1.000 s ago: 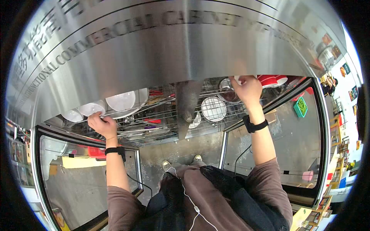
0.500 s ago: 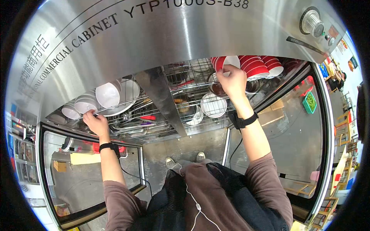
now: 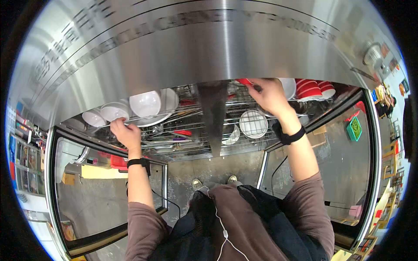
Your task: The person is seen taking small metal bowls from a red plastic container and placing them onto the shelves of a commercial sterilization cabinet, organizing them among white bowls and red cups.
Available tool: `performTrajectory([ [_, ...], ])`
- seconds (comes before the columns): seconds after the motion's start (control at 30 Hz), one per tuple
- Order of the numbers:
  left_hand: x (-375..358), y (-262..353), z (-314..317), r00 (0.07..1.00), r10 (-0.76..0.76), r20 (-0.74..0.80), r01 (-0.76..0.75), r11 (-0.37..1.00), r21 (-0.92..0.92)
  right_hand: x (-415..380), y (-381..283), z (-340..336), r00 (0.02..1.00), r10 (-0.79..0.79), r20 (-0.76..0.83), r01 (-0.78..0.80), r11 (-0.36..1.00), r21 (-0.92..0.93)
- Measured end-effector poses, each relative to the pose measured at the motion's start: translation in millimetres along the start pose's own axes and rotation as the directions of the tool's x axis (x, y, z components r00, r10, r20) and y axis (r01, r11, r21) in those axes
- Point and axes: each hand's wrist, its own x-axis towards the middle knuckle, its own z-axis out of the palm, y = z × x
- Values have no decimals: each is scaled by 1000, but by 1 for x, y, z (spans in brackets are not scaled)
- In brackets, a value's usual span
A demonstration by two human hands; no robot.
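In the right part of the steel cabinet, my right hand point(image 3: 271, 95) is closed on a red bowl point(image 3: 244, 81). Only a small strip of that bowl shows below the cabinet's upper panel. Red-and-white striped bowls point(image 3: 308, 89) are stacked to its right, by a bowl with a white inside point(image 3: 287, 88). My left hand point(image 3: 126, 132) has its fingers curled at the front edge of the left wire shelf point(image 3: 143, 118). Just behind those fingers are white bowls point(image 3: 115, 111), and a larger white bowl point(image 3: 146, 104) leans beside them.
White plates point(image 3: 253, 124) sit on a lower rack. Red-handled utensils point(image 3: 183, 132) lie at lower left. A steel post point(image 3: 212, 117) divides the cabinet. Glass doors stand open at the left point(image 3: 109, 191) and right point(image 3: 322, 174). A green basket point(image 3: 354, 129) shows beyond the right door.
My right hand has moved left, away from the striped stacks, carrying the red bowl. The camera view has shifted, so the cabinet appears farther right and lower. My left hand stays at the shelf edge.
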Motion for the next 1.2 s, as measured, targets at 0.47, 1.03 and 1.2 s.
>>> performTrajectory([
  [0.47, -2, -34, 17, 987, 115, -108, -134, 972, -192, 51, 28, 64, 895, -441, -63, 338, 766, -547],
  [1.03, -2, -32, 23, 980, 131, -147, -153, 977, -147, -11, 24, 5, 946, 277, -170, -325, 780, -536],
  [1.2, -1, -25, 19, 987, 96, -131, -108, 990, -92, -33, 55, 1, 909, 414, -40, -377, 779, -501],
])
